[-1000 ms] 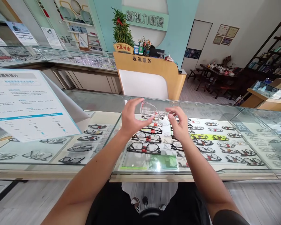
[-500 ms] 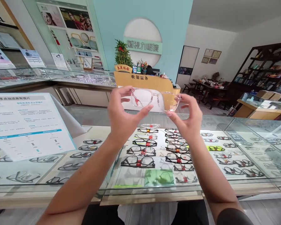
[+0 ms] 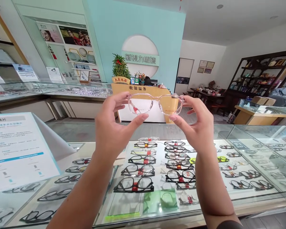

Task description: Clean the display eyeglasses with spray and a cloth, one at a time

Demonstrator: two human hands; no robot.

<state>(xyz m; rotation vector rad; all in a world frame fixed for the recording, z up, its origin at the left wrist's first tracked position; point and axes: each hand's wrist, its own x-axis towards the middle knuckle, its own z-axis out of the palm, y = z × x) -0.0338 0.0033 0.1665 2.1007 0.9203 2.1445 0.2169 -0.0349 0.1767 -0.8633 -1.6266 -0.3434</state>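
Note:
A pair of clear-framed eyeglasses [image 3: 156, 96] is held up level above the glass counter, its front spanning the gap between my hands. My left hand [image 3: 116, 122] grips the left end, fingers at the hinge and thumb by the lower rim. On the other end, my right hand [image 3: 193, 122] pinches near the hinge, its thumb under the right lens. A red mark shows through the left lens. Beneath, inside the glass case, lie rows of glasses, among them a black-framed pair [image 3: 134, 185] with a red tag.
The glass display counter [image 3: 124, 219] runs across the front. A tent-shaped printed sign [image 3: 16, 149] stands on it at left. Beyond is a wooden cashier desk [image 3: 143, 90] with a potted plant [image 3: 121, 66]. Dark shelves [image 3: 259, 76] stand at right.
My view has tilted up and come closer to the counter. The eyeglasses are turned more level, and my hands have spread slightly wider in view, still gripping both ends.

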